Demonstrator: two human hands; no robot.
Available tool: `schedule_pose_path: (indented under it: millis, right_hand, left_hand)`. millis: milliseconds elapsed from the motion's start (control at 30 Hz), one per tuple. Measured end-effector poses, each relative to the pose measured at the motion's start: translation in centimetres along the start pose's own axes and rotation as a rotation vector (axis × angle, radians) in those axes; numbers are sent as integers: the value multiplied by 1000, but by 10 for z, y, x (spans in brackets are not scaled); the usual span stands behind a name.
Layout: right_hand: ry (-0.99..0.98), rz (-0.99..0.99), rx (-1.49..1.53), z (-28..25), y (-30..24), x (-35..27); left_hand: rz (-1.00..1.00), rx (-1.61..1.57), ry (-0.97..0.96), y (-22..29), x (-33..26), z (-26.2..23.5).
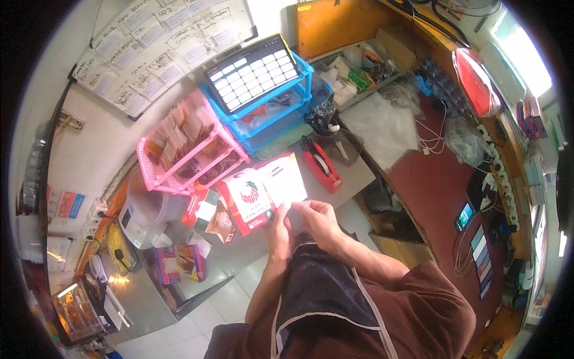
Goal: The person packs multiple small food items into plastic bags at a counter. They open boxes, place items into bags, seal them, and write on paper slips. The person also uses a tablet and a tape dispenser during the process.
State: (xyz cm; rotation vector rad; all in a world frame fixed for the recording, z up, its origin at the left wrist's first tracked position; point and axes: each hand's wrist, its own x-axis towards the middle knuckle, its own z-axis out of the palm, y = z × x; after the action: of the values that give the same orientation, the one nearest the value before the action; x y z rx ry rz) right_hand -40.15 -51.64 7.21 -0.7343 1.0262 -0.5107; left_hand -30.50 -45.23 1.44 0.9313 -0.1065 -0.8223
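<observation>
Plainly, both hands [279,234] [321,225] — pinched nearly closed — grip a lettered red-white packet [258,196].

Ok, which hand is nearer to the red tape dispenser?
Right. The right hand is just below the red tape dispenser in the picture; the left hand is lower and farther left, at the lower edge of the red-and-white packet.

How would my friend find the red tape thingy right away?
Start at the blue rack with the bright screen on top. Between it and the person's right hand, on the grey desk, sits the tape dispenser. Its long, bright red body sets it apart from the dark, crowded holder nearby.
</observation>
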Motion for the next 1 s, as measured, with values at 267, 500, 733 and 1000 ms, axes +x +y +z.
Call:
schedule_pose_path:
  millis: [267, 500, 733, 1000]
  right_hand:
    - [-162, -169, -255, -18, 32, 37]
    - [-152, -664, -1082, -70, 58, 70]
    - [160, -496, -1164, -234, 11, 137]
    - [567, -630, -1193, -426, -114, 314]
  left_hand:
    - [402, 484, -17, -4, -8, -17]
    - [-51, -88, 181, -17, -13, -12]
    - [-343, -132, 299, -94, 39, -117]
    - [-277, 618, 202, -165, 57, -188]
